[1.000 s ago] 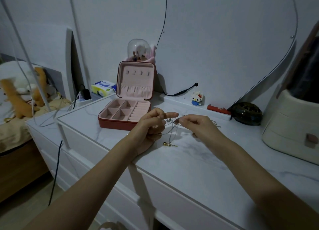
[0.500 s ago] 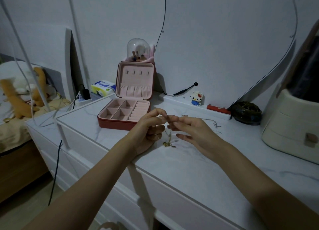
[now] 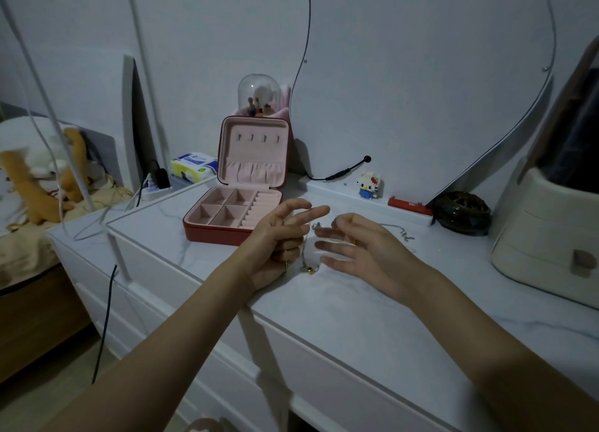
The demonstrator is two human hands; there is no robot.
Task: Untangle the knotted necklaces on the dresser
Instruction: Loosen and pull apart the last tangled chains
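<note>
The tangled necklaces (image 3: 316, 226) are thin silver chains bunched between my two hands above the white marble dresser top (image 3: 324, 302). One strand drops to a gold pendant (image 3: 310, 269) lying on the top, and another trails right to a small silver piece (image 3: 405, 237). My left hand (image 3: 279, 240) has its thumb and index finger spread apart, while its lower fingers curl beside the hanging strand and seem to keep hold of it. My right hand (image 3: 359, 247) is blurred, its fingers straight and pointing left, just right of the tangle.
An open pink jewellery box (image 3: 233, 216) stands just left of my hands. At the back are a small block figure (image 3: 369, 185), a red bar (image 3: 409, 206) and a dark round dish (image 3: 462, 213). A cream drawer box (image 3: 547, 234) sits at the right. A mirror leans on the wall.
My right hand let go of its pinch and straightened its fingers. The left thumb and index finger spread apart. The hands stay close around the tangle.
</note>
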